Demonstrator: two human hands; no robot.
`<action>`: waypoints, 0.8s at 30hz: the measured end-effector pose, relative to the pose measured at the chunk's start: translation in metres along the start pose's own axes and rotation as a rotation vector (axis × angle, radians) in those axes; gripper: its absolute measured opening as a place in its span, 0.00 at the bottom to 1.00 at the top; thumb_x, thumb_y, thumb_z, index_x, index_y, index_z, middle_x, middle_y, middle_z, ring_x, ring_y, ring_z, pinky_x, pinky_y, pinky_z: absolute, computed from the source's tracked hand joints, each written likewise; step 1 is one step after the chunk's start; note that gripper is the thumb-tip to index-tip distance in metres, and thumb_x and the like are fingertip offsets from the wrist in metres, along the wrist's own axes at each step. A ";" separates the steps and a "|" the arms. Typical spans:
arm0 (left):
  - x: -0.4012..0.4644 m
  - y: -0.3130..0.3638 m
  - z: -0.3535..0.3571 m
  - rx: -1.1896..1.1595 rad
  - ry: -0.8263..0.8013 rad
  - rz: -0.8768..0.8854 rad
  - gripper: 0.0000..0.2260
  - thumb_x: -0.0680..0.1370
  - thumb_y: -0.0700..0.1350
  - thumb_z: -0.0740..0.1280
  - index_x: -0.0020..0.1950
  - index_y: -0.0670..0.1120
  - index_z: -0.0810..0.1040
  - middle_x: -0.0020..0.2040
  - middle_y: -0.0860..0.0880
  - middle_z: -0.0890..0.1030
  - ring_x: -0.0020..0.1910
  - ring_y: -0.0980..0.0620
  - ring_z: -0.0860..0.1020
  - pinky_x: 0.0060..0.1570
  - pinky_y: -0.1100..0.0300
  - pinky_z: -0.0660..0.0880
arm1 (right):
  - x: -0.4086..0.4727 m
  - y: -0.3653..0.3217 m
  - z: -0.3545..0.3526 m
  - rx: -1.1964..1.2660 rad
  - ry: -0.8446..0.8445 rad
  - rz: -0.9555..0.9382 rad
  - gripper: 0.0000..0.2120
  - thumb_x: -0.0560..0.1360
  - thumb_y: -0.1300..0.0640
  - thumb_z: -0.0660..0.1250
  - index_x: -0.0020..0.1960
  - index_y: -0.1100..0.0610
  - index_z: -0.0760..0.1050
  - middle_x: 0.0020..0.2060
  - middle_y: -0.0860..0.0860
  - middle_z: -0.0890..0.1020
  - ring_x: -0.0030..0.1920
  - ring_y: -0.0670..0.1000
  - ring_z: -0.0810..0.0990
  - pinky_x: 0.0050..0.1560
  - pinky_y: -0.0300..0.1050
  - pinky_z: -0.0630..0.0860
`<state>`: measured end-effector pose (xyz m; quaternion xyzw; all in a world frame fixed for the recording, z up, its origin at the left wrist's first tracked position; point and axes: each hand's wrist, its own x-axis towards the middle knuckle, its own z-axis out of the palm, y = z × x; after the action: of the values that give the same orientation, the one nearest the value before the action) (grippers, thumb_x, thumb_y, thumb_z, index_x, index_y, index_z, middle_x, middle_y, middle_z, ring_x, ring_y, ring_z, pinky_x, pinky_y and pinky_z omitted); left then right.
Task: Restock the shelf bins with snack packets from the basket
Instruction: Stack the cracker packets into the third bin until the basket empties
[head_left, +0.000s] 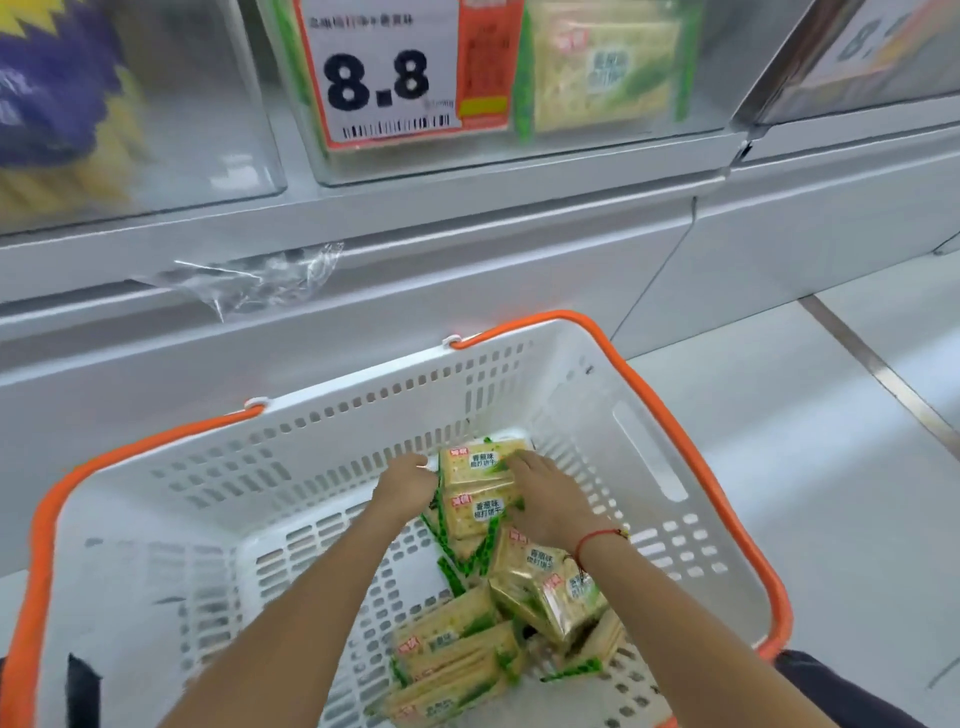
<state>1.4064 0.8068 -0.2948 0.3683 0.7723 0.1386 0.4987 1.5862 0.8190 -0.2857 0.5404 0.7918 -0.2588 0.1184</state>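
White basket (613, 415): left hand (405, 480), right hand (545, 501), fingers grasping two stacked packets (475, 491).

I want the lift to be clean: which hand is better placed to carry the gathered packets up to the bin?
Probably the right hand: it lies spread over the top packets, while the left hand only touches their edge.

Both hands were down in the white basket (571, 395) w/ orange handles. Left hand (405, 486) and right hand (545, 501) gripped a stack of cracker packets (475, 493) from either side; more packets (457, 649) lay nearer. Above, a shelf bin (519, 156) showed an 8.8 price tag (379, 78).
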 end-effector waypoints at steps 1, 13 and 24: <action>0.007 0.002 0.005 -0.011 -0.006 -0.017 0.22 0.80 0.40 0.60 0.75 0.40 0.63 0.73 0.43 0.66 0.68 0.44 0.69 0.59 0.60 0.68 | 0.005 0.003 0.001 -0.013 -0.018 -0.020 0.28 0.74 0.59 0.66 0.72 0.55 0.63 0.71 0.53 0.64 0.71 0.55 0.62 0.71 0.50 0.62; 0.028 0.000 0.039 -0.411 0.051 -0.119 0.18 0.75 0.44 0.72 0.61 0.42 0.72 0.56 0.44 0.79 0.49 0.47 0.77 0.52 0.55 0.75 | 0.016 0.019 -0.006 0.084 -0.055 -0.099 0.11 0.73 0.55 0.69 0.55 0.52 0.79 0.50 0.51 0.73 0.55 0.52 0.72 0.54 0.44 0.69; -0.073 0.018 -0.047 -0.532 -0.059 0.014 0.07 0.83 0.37 0.54 0.52 0.45 0.71 0.50 0.45 0.78 0.43 0.50 0.79 0.39 0.57 0.77 | -0.046 -0.016 -0.101 0.435 -0.195 -0.066 0.16 0.75 0.54 0.69 0.61 0.57 0.75 0.55 0.49 0.74 0.56 0.48 0.72 0.53 0.38 0.67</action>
<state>1.3901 0.7748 -0.2142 0.2334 0.6914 0.3292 0.5993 1.5986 0.8319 -0.1749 0.4993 0.7197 -0.4778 0.0667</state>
